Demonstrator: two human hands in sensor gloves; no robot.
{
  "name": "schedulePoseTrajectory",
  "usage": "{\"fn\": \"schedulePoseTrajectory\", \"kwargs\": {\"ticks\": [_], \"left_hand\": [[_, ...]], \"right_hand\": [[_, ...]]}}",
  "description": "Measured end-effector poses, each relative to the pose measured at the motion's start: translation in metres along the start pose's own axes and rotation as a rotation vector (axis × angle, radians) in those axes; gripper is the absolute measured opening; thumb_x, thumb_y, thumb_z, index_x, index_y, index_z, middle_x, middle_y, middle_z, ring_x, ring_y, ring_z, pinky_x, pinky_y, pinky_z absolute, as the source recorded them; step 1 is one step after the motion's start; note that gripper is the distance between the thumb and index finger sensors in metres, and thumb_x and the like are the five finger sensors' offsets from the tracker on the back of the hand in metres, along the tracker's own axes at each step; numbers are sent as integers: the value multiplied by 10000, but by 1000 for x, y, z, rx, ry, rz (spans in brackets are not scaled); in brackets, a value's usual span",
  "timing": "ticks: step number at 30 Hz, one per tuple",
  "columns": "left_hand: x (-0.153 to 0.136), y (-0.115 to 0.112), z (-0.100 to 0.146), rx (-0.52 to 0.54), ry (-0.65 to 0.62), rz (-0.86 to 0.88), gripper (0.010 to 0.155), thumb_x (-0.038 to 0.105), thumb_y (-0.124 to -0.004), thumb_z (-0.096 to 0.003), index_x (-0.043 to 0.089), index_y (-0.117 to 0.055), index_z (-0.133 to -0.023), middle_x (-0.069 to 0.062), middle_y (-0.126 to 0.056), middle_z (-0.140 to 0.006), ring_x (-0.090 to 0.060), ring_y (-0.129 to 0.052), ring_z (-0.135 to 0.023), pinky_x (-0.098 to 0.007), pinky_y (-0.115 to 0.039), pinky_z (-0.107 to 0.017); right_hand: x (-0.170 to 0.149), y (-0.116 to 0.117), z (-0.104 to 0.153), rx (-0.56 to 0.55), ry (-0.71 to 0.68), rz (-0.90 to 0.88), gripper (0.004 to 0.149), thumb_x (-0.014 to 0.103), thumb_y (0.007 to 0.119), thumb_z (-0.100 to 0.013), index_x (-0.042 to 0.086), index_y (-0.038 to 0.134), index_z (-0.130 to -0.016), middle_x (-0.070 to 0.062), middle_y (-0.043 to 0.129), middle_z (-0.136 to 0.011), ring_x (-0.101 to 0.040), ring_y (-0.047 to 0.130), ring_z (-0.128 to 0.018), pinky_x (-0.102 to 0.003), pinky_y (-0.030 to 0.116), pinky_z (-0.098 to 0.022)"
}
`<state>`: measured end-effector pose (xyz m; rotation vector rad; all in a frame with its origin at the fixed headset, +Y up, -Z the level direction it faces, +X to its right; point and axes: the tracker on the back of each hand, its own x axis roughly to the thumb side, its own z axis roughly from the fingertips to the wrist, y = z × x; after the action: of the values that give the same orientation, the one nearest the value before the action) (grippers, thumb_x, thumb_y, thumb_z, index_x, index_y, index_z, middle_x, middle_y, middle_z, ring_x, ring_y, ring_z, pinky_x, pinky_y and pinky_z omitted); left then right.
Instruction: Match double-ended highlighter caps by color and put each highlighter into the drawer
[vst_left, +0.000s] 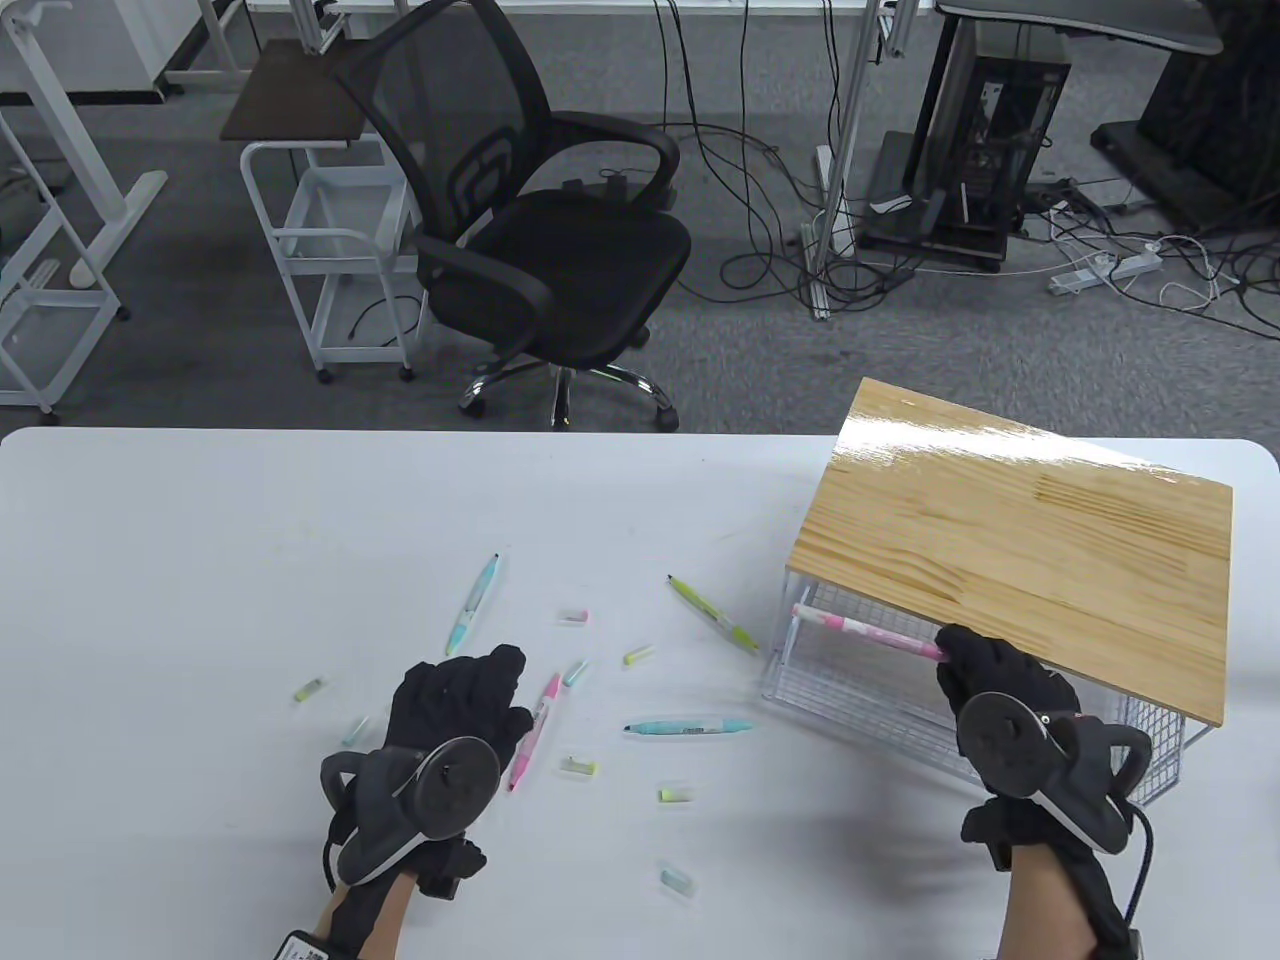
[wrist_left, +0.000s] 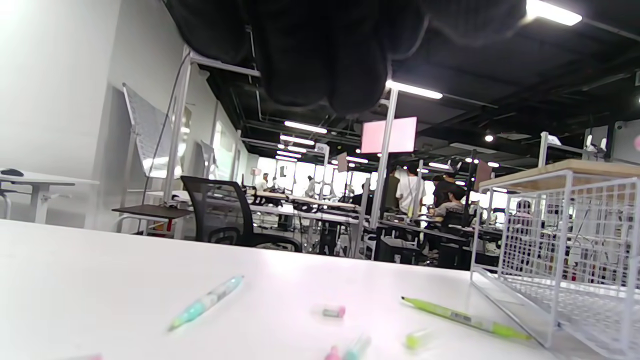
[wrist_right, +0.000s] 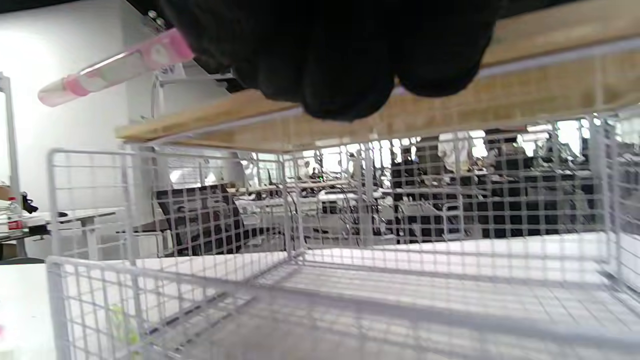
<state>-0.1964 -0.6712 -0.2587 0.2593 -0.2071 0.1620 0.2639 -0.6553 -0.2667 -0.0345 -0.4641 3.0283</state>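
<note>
A: Where's the drawer?
B: The wire drawer (vst_left: 860, 690) stands pulled out under its wooden top (vst_left: 1020, 550).
A: The right hand?
B: The right hand (vst_left: 1000, 690), knuckles up, pinches one end of a capped pink highlighter (vst_left: 865, 630) level above the drawer.
A: And the left?
B: The left hand (vst_left: 455, 705) lies left of the drawer, fingers loosely curled, holding nothing, beside another pink highlighter (vst_left: 535, 730).

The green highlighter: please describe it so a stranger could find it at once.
Start at the wire drawer under the wooden board. Just left of it on the table lies the green highlighter. It is the only green pen; the others are blue or pink.
</note>
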Motion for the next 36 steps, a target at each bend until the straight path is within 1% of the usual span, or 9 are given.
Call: {"fn": "schedulePoseTrajectory", "kwargs": {"ticks": [3,8,11,14,17,20,24,26,36], "left_hand": [[-2,1,0,0,8,13,603,484,-574,-565,330,-413,-1125,61,-694,-1138,-226,-693,-1083,-558,-490,-877],[-6,0,0,-7,24,14,606,486,-576,-565,331,-411,-1127,58,-690,-1144,-231,-688,-1088,-564,-489,-875],[-8,-1,-1,-12,28,25,606,486,-575,-566,330,-409,-1128,58,-689,-1145,-232,-686,-1089,-562,-488,-876],[-8,0,-1,-14,30,23,608,486,-576,-566,329,-408,-1129,56,-687,-1147,-234,-685,-1090,-564,-487,-875],[-8,0,0,-15,32,20,608,486,-575,-567,329,-407,-1129,55,-686,-1148,-235,-684,-1091,-564,-488,-875],[-8,-1,0,-15,31,21,600,473,-567,-572,330,-402,-1131,54,-684,-1151,-237,-681,-1094,-565,-488,-875],[-8,-1,-1,-24,30,19,604,475,-566,-572,330,-398,-1133,55,-681,-1154,-238,-678,-1097,-567,-485,-875],[-8,-1,-1,-30,30,16,605,476,-566,-572,331,-395,-1134,52,-676,-1158,-241,-675,-1099,-569,-484,-875],[-7,-2,0,-41,32,4,606,483,-566,-572,331,-400,-1134,50,-671,-1164,-245,-666,-1108,-571,-472,-877]], "right_hand": [[-7,3,0,33,27,10,438,358,663,-543,313,685,-979,-7,854,-865,-170,965,-649,-490,797,-624],[-7,6,-1,77,38,40,440,352,667,-552,314,669,-990,-18,836,-900,-186,962,-678,-508,779,-647],[-4,15,-3,159,50,124,468,357,669,-555,311,650,-1021,-25,844,-914,-189,976,-684,-523,779,-650],[-4,26,-5,221,62,145,489,355,661,-566,301,627,-1051,-26,845,-926,-186,989,-688,-530,777,-658],[-4,35,-6,266,66,169,480,362,671,-552,311,683,-1029,-27,881,-914,-196,1020,-673,-548,793,-642],[-3,41,-7,321,75,192,494,365,668,-546,318,683,-1038,-8,889,-932,-211,1026,-702,-570,791,-647],[0,46,-7,389,91,187,518,360,657,-542,315,673,-1058,-28,878,-979,-251,1014,-779,-611,772,-663],[-1,47,-7,407,106,179,523,361,646,-544,306,670,-1064,-37,870,-993,-266,999,-813,-622,764,-668],[-4,48,-8,430,137,143,539,361,646,-549,284,668,-1082,-80,866,-1021,-329,983,-851,-653,751,-663]]}}
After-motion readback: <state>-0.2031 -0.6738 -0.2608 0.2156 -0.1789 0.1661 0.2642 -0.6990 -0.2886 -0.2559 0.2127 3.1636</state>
